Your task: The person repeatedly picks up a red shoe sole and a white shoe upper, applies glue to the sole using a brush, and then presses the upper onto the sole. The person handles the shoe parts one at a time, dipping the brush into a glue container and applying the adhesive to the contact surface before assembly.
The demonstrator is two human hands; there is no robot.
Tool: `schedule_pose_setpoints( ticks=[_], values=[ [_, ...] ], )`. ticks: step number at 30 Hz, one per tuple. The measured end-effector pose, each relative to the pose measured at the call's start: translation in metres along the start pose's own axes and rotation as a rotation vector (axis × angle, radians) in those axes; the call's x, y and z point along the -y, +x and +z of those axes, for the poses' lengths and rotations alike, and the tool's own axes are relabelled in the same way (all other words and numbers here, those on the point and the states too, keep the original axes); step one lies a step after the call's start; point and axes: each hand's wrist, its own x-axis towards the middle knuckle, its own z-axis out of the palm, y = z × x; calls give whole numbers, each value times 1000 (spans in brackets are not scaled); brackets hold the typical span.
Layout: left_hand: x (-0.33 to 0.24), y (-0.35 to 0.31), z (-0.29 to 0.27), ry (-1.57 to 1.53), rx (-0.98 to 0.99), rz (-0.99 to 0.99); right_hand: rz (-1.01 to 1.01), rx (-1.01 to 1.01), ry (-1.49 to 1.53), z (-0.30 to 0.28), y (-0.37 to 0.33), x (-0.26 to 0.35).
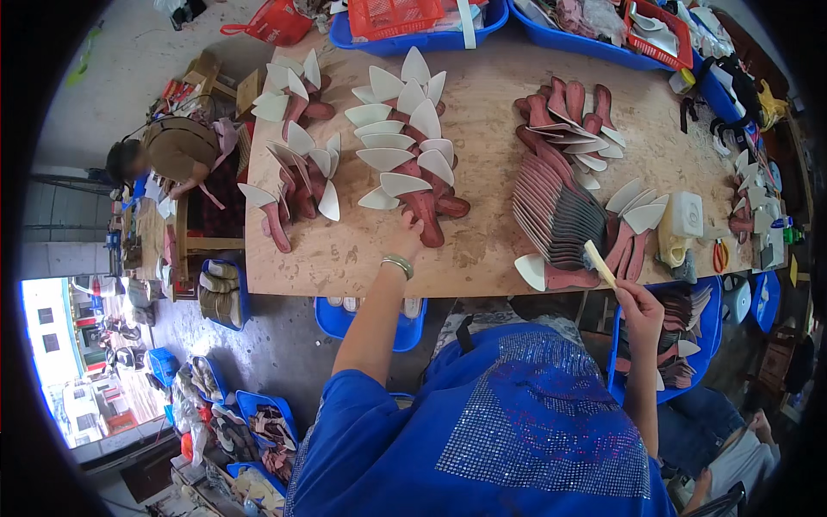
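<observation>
Head view, clock read from: the middle of the picture, 12 at the top.
Left hand (407, 234): just below the middle, fingers partly curled at the near end of a column of red-brown insoles (423, 211) with white leaf-shaped tips; whether it grips one, I cannot tell. A bracelet (399, 264) circles the wrist.
Right hand (639, 308): between 3 and 4 o'clock, fingers closed around the pale handle of a brush (605, 269), its head toward 10 o'clock from the fingers.
Insole column: runs from the left hand up toward 12 o'clock on a wooden table (478, 263), tips fanned out on both sides.
Overlapping insole row (556, 202): between 2 and 3 o'clock, the brush head over its near end; contact there cannot be told.
Other insoles: loose clusters (301, 177) between 10 and 11 o'clock.
Tools at 3 o'clock: a translucent container (687, 215), with orange-handled scissors (720, 256) just beyond.
Bins: one blue bin (405, 43) at 12, another blue tub (711, 332) of insoles near 4.
Writing: pale print on a red bag (276, 21) at 11 o'clock, too small to make out.
Co-worker (177, 142): at 10 o'clock, bent forward.
</observation>
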Motion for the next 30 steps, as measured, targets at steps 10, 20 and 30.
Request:
schedule_pose_setpoints(
  ticks=[10,20,30],
  values=[
    [-6,-5,65,-554,-241,23,6,18,35,9,5,6],
    [-14,-10,77,-519,-256,28,-11,-33,-2,5,-2,6],
    [-4,-5,60,-410,-236,51,11,-25,-16,5,0,8]
  ],
)
